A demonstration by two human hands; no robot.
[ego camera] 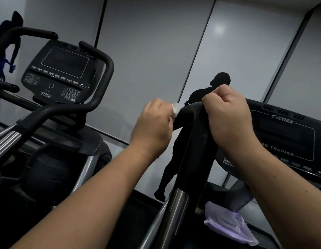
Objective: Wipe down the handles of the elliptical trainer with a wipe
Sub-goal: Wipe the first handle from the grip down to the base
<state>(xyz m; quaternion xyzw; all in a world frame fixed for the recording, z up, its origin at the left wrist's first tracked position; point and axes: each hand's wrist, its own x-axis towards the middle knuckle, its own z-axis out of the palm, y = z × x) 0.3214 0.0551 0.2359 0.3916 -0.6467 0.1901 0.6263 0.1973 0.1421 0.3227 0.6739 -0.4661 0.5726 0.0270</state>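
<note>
Though crumpled, white wipe (pixel 176 109) against smooth black handle (pixel 190 112)

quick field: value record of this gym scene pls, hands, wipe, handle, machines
left hand: pinches white wipe against black handle
right hand: grips the handle's top
handle: black, on a silver post
near console: reads Cybex Arc Trainer
other machine: to the left, marked 750A
lilac cloth: lies low on the right
</note>
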